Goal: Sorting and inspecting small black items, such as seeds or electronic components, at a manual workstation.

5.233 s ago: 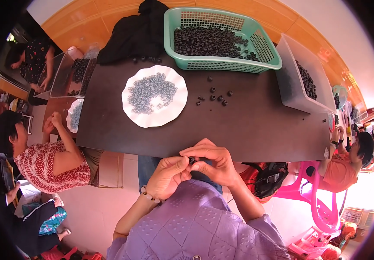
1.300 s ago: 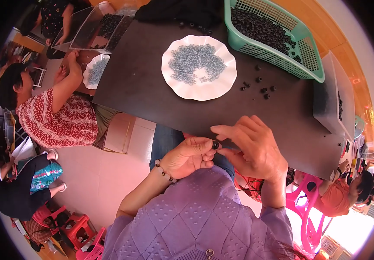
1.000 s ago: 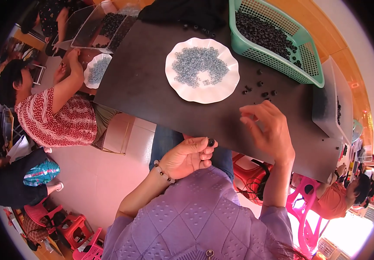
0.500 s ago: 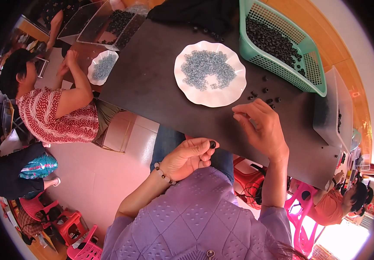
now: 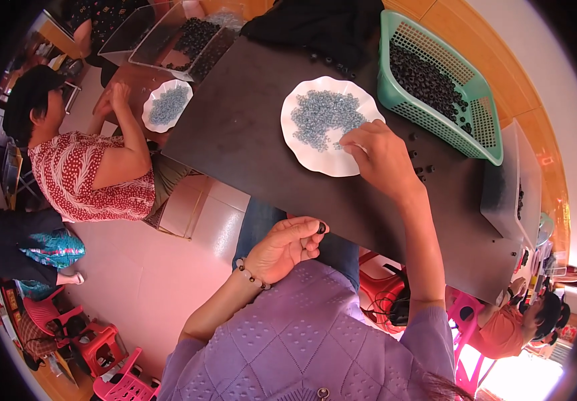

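Between the thumb and forefinger of my left hand (image 5: 284, 248) is a small round black part (image 5: 322, 228), held just off the table's near edge. My right hand (image 5: 380, 155) reaches over the right rim of a white scalloped plate (image 5: 332, 166). Its thumb and fingertips are drawn together close to the pale blue-grey, ring-like pieces (image 5: 325, 113) heaped there. Whether a piece sits between those fingertips is too small to make out.
A green plastic basket (image 5: 395, 100) of black parts stands at the back right, beside a clear bin (image 5: 502, 190). Loose black parts (image 5: 430, 169) lie near the basket. Black cloth (image 5: 315, 30) covers the far edge. At left, a co-worker (image 5: 91, 167) sits by another white plate (image 5: 148, 110).
My right hand has moved forward and left from above the table to the plate's pieces, its fingers closing together. My left hand keeps the black part in nearly the same place.
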{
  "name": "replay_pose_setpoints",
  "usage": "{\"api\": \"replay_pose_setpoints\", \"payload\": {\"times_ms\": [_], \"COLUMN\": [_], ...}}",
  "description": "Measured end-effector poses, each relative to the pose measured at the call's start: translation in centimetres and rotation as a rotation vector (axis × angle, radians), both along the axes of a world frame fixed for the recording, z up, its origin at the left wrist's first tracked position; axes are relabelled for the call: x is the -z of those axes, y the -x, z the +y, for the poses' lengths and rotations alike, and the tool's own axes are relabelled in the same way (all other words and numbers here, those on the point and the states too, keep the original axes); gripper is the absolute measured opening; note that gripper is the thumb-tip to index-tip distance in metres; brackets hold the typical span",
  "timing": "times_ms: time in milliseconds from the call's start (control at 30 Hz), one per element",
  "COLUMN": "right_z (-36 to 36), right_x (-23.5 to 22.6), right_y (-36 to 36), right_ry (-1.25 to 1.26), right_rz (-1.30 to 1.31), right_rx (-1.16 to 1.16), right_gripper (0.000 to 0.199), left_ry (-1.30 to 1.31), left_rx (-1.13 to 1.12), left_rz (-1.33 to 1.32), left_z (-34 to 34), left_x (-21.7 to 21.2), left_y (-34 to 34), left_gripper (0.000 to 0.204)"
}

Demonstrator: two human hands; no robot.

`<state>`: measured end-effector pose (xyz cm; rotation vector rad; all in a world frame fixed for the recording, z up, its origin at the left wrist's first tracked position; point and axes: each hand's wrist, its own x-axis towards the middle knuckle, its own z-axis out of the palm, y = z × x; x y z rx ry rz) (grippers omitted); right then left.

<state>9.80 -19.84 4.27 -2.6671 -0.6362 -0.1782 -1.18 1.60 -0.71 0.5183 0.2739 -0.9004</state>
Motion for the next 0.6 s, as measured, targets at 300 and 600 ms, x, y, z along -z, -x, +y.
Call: {"api": "replay_pose_setpoints", "payload": {"times_ms": [300, 600], "right_z": [1.4, 2.0], "right_x": [1.6, 2.7], "right_y": [-2.2, -2.3], "right_ry": [0.058, 0.091], "right_rz": [0.006, -0.026], "right_rx": [0.033, 0.029], "right_gripper": [0.006, 0.006], "left_ry": [-0.025, -0.017], "left_rx": [-0.030, -0.051], "left_rz": [0.015, 0.026], "left_z": [0.1, 0.2], "left_x": [0.2, 0.4], "left_y": [-0.1, -0.1], "left_gripper": [0.021, 0.022]}}
